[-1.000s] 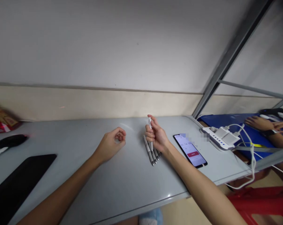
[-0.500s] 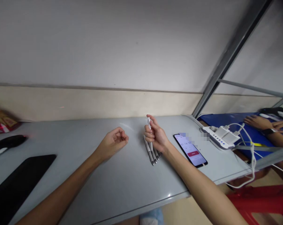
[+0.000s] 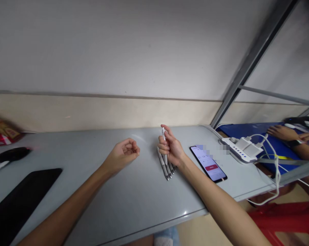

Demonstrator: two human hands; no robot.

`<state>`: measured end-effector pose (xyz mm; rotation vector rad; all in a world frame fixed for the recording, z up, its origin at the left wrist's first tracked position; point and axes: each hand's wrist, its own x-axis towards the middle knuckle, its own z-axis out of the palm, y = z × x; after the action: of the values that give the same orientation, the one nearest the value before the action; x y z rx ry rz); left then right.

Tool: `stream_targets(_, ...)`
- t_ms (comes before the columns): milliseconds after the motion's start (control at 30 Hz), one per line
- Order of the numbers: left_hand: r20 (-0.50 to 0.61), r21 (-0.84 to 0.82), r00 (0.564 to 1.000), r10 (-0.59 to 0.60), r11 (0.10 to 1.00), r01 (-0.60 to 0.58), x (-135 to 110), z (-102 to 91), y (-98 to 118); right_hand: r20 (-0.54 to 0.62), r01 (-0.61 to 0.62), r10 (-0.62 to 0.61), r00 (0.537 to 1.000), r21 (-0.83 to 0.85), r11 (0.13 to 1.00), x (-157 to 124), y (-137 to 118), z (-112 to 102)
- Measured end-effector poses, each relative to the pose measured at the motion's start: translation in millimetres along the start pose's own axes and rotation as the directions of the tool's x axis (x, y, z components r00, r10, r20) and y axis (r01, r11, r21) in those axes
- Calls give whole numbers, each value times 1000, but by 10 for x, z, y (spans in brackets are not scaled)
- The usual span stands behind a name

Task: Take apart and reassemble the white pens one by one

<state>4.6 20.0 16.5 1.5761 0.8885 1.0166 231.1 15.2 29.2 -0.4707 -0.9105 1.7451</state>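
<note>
My right hand [image 3: 173,147] is wrapped round a pen [image 3: 164,131], which it holds upright. The pen's clear and white upper end sticks out above the fingers, with the thumb near its top. Below that hand several grey-and-white pens [image 3: 165,169] lie side by side on the grey table [image 3: 134,205], their metal tips towards me. Fingers partly cover their upper ends. To the left, my left hand [image 3: 123,151] hovers over or rests on the tabletop with its fingers loosely curled in to the thumb; I see nothing in it.
Right of the pens lies a phone [image 3: 208,164] with a lit timer screen. Beyond it sit a white power strip [image 3: 238,150] and cables. A black mat [image 3: 26,201], a black oval object [image 3: 12,154] and a red packet [image 3: 3,133] are left. Another person's hands [image 3: 284,132] are far right.
My left hand's fingers look slightly looser. My right hand keeps its grip on the pen, and the pens on the table stay put.
</note>
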Motion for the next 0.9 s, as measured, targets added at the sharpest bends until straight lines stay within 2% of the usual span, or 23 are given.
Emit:
stream_targets(233,14,1,999,34,999,-34,8,-23,-2,22,9,-10,1000,43,999,-3,-11,8)
stream_targets(500,-148,147,989,16,989,6,42,-56,-76,10,25,-25,1000,58,998,-8,-20,-4)
stream_targets(900,-132,158,991,35,987,-14,79,-138,-162,-31,54,-53,998,42,998,-9,-29,12)
